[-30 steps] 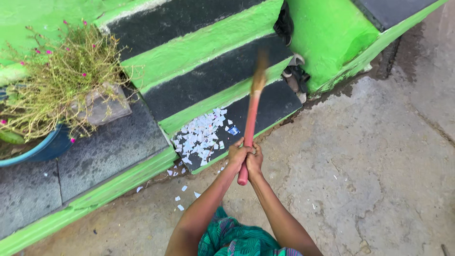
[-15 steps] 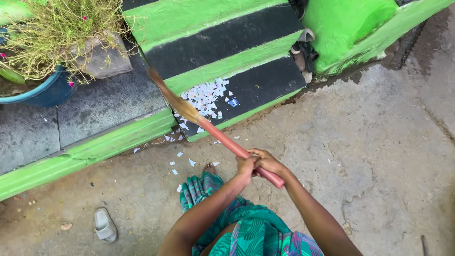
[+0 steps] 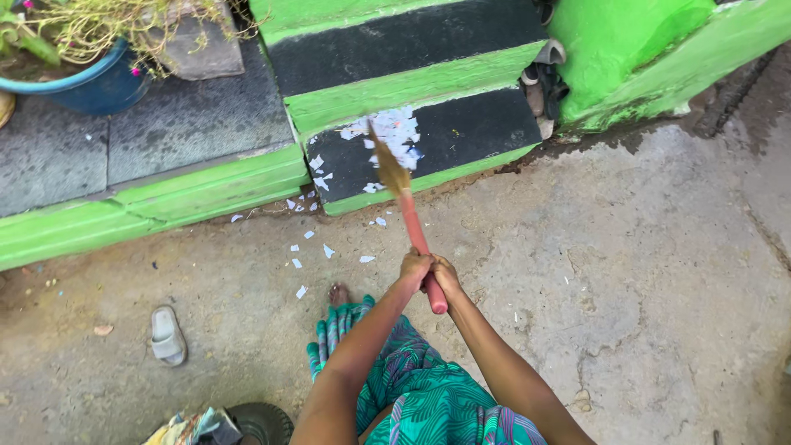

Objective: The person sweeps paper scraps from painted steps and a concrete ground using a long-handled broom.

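Note:
Both hands grip the pink handle of a broom. My left hand sits just left of my right hand near the handle's lower end. The brown bristle head, blurred with motion, lies over the lowest black step amid a heap of torn white paper scraps. More paper scraps are scattered on the concrete ground below the step. My bare foot and a green patterned garment show under my arms.
Bright green steps rise ahead with shoes tucked at their right end. A blue plant pot stands on the dark ledge at upper left. A grey sandal lies on the ground at left; a dark tyre is near the bottom edge.
The broom swung from far right to far left, and now back to the middle over the paper heap. Scraps have dropped from the step to the ground. The view moved back.

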